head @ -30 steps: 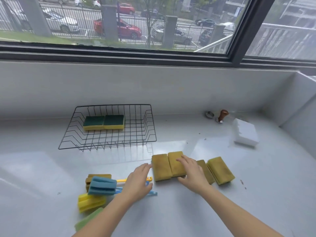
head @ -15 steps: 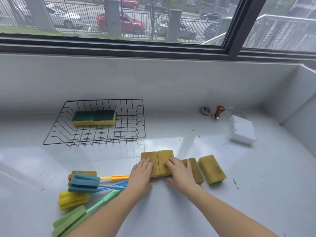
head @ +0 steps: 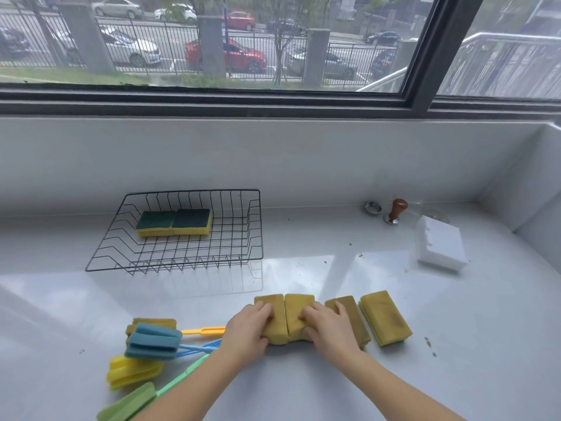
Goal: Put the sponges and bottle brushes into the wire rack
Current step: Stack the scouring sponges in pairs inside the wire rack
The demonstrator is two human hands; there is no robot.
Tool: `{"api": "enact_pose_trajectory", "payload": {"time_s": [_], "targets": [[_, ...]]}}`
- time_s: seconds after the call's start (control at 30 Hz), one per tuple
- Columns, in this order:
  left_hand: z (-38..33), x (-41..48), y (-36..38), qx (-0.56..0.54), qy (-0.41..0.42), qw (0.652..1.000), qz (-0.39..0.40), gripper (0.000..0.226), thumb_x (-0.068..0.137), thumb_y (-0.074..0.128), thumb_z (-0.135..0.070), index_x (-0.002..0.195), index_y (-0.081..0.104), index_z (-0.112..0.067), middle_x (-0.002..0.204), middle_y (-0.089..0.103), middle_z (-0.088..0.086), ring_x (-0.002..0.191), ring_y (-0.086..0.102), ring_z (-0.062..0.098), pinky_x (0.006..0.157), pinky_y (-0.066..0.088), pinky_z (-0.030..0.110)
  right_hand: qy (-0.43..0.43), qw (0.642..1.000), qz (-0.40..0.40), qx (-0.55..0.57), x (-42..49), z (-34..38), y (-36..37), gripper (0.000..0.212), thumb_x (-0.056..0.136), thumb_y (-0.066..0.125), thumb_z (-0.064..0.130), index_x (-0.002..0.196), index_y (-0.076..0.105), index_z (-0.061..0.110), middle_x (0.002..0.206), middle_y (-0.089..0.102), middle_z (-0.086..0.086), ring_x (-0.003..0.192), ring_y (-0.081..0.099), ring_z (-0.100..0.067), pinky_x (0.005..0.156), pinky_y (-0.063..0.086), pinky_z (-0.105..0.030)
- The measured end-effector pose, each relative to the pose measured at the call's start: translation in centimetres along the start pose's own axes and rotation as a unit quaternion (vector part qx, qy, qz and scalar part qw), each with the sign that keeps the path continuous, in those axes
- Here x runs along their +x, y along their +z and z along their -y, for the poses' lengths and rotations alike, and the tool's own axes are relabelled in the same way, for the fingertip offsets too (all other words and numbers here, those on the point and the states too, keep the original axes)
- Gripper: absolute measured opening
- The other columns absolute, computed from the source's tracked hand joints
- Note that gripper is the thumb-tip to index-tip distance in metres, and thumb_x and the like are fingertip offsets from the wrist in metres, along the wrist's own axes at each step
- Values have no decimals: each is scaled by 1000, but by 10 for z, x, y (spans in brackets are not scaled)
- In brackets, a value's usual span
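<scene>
Because two green-topped sponges point(head: 173, 222) already sit in the wire rack point(head: 255, 226), I clamp my left hand point(head: 247, 334) and right hand point(head: 329, 329) around the touching sponge pair point(head: 285, 317) on the tabletop point(head: 303, 262), likely to carry both across together.

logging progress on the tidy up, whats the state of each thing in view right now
wire rack: holds two green-topped sponges
two yellow sponges: on counter, side by side, gripped
left hand: closed on left sponge
right hand: closed on right sponge
other two yellow sponges: on counter, untouched
bottle brushes: lying on counter outside rack
white block: on counter, untouched
</scene>
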State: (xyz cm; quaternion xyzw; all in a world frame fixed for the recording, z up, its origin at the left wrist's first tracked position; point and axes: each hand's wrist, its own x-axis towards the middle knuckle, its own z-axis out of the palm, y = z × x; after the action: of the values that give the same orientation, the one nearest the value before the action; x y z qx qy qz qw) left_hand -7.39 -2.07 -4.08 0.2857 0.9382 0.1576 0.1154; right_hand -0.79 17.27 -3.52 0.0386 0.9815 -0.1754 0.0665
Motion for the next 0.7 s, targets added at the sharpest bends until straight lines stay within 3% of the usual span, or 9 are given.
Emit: {"api": "enact_pose_trajectory", "payload": {"time_s": [0.07,0.17,0.23,0.3,0.37,0.47,0.57,0.63,0.7], "targets": [[4,-6,-8,-49,-4,998,35,40,67,62,-27,106,50,-25,109,58,-11,101,55,15,76,44,29,6,999,21,48,-8,-3,-5,16,90,52,27,106,55,28,104,58,9,99,55,-12,114,16,-41],[10,-15,-28,-194,-49,973,114,41,68,68,-33,106,52,-32,106,64,-12,93,62,9,79,49,26,33,982,64,173,-21,-5,-23,14,91,54,31,104,56,26,101,60,11,91,56,-10,100,35,-33],[13,-22,-38,-327,-91,923,184,43,73,69,-32,111,48,-33,101,65,-7,84,64,8,78,49,23,66,955,113,266,-29,-6,-35,11,93,52,29,101,56,22,97,60,7,85,56,-10,82,43,-22],[16,-32,-39,-431,-136,866,215,46,76,67,-30,118,46,-30,102,66,2,86,65,12,86,51,27,76,948,128,280,-36,-9,-40,13,98,45,28,96,53,17,87,54,5,75,52,-7,67,40,-9],[19,-41,-34,-507,-181,816,208,42,81,64,-24,119,47,-29,112,68,8,96,66,19,97,51,36,90,948,117,281,-46,-12,-39,19,100,39,26,94,50,12,86,51,2,72,52,-6,59,42,-9],[18,-51,-26,-562,-221,760,240,31,92,48,-13,120,48,-26,120,68,10,97,68,25,97,51,37,113,935,101,319,-60,-18,-35,19,102,35,19,102,48,4,100,58,-10,76,62,-14,62,55,-20],[17,-60,-21,-537,-239,770,247,34,89,43,-9,118,48,-26,101,74,6,82,68,21,92,53,36,138,927,93,336,-68,-26,-33,17,100,39,21,112,46,11,102,64,-13,79,69,-32,73,59,-44],[17,-62,-21,-479,-246,808,238,34,88,44,-6,116,45,-25,88,65,7,76,58,21,91,53,39,157,944,82,277,-71,-33,-31,17,96,44,25,113,44,26,84,64,-1,69,67,-22,71,54,-42],[15,-63,-24,-405,-225,853,240,28,86,42,-3,107,43,-22,92,61,6,78,53,20,80,52,35,143,965,46,217,-75,-38,-30,28,91,46,24,115,41,38,79,58,10,68,59,-10,64,48,-34]]}}
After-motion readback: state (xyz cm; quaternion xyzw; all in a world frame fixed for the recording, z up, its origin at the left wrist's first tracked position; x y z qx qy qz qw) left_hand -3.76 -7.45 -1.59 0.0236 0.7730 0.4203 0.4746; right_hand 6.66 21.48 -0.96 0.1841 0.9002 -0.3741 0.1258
